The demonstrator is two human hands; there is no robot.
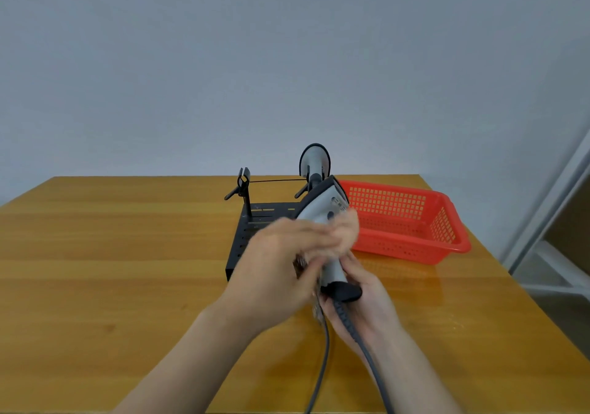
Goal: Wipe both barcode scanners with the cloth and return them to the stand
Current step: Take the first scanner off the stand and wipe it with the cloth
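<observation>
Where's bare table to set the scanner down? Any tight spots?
Free: the left half of the table, from the stand to the left edge; also the near-right strip between the basket and the front edge. Crowded: the middle, where left hand, right hand, scanner and cables bunch before the stand, basket close beside it.

The table (127, 270) is glossy varnished wood, the basket (456, 247) shiny red plastic mesh, the stand (238, 254) matt black perforated metal, the scanner (316, 209) smooth grey plastic, its cable (319, 375) matt grey.
</observation>
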